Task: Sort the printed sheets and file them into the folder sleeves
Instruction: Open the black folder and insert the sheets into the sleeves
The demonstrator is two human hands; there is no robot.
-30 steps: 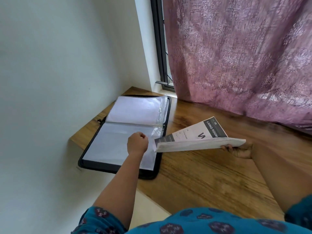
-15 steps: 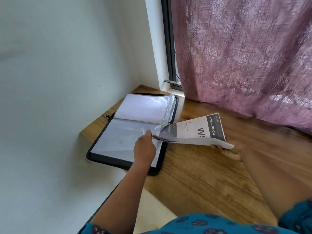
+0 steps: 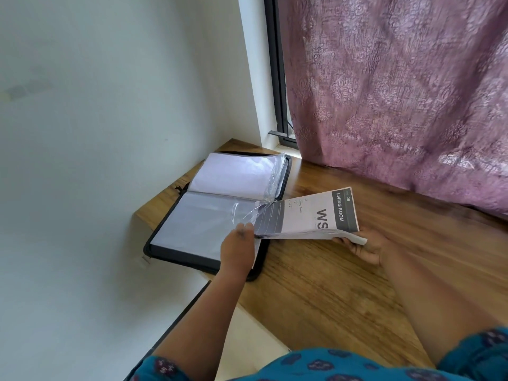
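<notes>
Black zip folder of clear plastic sleeves (image 3: pixel 176 237) laid open flat on the wooden surface (image 3: pixel 330 284), far left, for loading. Left hand (image 3: pixel 237 250) fingers pinching the clear sleeve's edge (image 3: pixel 247 214), apparently lifting it open; right hand (image 3: pixel 368 247) fingers curled under the stack of printed sheets (image 3: pixel 310 215), corner aimed at the gap.

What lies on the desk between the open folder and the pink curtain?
In the head view, only bare wooden desk lies between the folder and the curtain. The stack of printed sheets is held nearer the person, not in that stretch.

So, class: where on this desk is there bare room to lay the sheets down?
Bare wood lies between the folder, the right hand and the person's body. Another strip runs below the curtain. It is crowded at the folder's edge, where the left hand meets the sheets.
</notes>
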